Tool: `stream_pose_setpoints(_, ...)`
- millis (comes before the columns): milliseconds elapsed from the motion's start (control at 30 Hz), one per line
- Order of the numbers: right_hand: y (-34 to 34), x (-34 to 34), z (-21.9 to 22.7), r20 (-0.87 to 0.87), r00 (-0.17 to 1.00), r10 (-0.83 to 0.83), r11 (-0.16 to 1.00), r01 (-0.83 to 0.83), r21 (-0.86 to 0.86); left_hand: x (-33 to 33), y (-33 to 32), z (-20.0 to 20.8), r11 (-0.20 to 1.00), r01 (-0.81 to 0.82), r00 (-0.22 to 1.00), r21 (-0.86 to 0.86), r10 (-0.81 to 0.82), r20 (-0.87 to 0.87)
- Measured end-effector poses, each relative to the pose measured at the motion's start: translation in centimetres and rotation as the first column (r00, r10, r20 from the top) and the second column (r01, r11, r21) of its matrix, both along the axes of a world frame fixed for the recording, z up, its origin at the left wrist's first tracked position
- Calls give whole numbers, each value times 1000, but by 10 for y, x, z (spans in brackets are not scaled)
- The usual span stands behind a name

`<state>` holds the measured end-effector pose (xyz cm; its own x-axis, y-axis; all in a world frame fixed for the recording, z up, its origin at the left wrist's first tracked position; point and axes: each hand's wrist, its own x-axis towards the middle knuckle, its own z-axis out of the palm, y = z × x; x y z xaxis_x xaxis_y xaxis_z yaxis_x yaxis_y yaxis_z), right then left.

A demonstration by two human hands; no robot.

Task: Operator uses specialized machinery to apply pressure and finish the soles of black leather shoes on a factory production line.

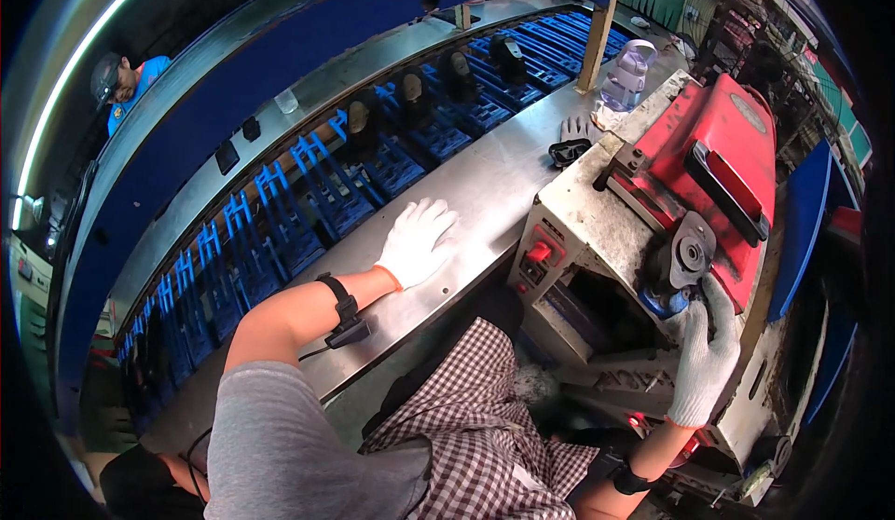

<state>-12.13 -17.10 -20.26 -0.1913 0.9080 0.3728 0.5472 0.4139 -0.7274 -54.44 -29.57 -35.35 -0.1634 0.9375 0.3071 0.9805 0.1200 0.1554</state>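
Observation:
My left hand [419,243], in a white knit glove with an orange cuff, lies flat on the bare metal ledge [503,184], fingers stretched out and holding nothing. On the right, my right hand [706,357], also gloved, is closed at the edge of a dark grey shoe [690,253]. Concentric rings show on the shoe's upturned sole, and some blue shows under it. The shoe sits at the front of a machine with a red cover [722,147]. My fingertips are partly hidden behind the shoe.
Beyond the ledge runs a conveyor of blue racks [317,175] carrying several dark shoes [413,88]. A lilac bottle [627,80], a grey glove [576,130] and a small black object [568,153] are near the machine. A red switch [540,251] faces me. Another person [130,87] is at far left.

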Motion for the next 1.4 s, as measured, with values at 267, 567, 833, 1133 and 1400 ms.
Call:
stream_pose_setpoints(267,2,4,-6,-48,998,-39,998,37,-45,1,0,-2,997,29,999,68,-30,16)
stream_pose_setpoints(567,-3,-1,1,-17,999,-40,998,41,42,1,0,-1,986,56,998,159,-53,-21)
stream_pose_setpoints(833,-3,-1,1,-48,998,-39,999,37,-30,1,-1,-4,978,56,997,203,-45,-59)
stream_pose_setpoints(1133,-2,2,0,10,999,-41,999,40,25,-3,-3,-7,1000,-10,998,8,10,55)
stream_pose_setpoints(1400,-4,-2,2,-19,998,-60,998,60,18,0,-2,-3,980,53,998,191,-49,-28)
